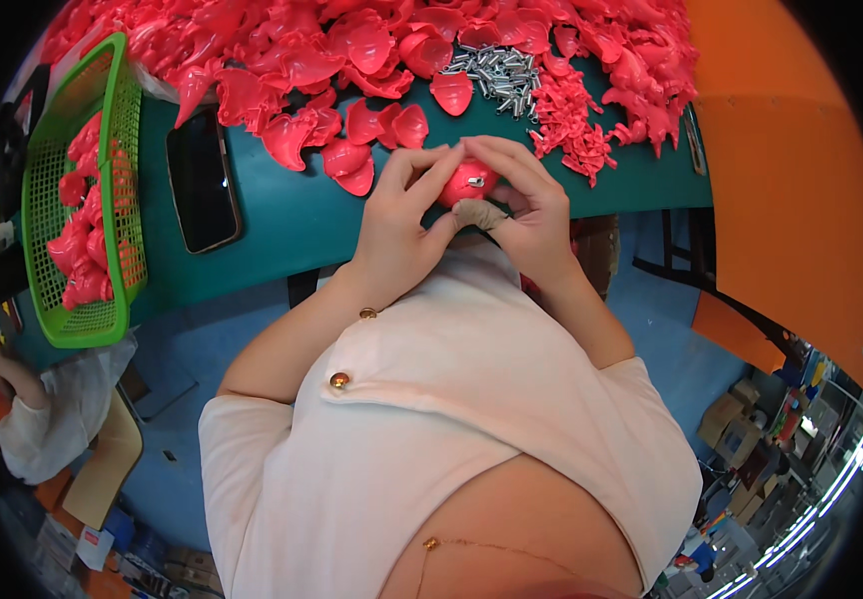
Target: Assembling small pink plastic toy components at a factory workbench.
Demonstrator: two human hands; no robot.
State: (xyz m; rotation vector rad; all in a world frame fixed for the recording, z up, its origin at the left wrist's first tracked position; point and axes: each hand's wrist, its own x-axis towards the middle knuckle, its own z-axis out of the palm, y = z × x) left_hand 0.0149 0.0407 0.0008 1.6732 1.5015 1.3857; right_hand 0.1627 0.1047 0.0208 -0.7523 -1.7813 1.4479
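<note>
Between my two hands, at the table's near edge, is a glossy pink-red rounded plastic piece [461, 187] with a small silver metal part [475, 182] showing on it. My left hand [398, 225] grips its left side, fingers bent over the top. My right hand [536, 215] closes on the other side, and a beige cover [479, 214] wraps its thumb tip. The fingers hide much of the piece. Just beyond lie curved pink-red shells [348, 163], a pile of small silver metal parts [496, 75] and a heap of small pink-red pieces [566, 118].
A green plastic basket [120, 235] holding pink-red pieces stands at the left. Beside it a black phone [202, 185] lies on the green table [291, 225]. Large pink-red shells heap along the far side. An orange panel [781, 150] rises at right. Another person's arm [24, 379] shows lower left.
</note>
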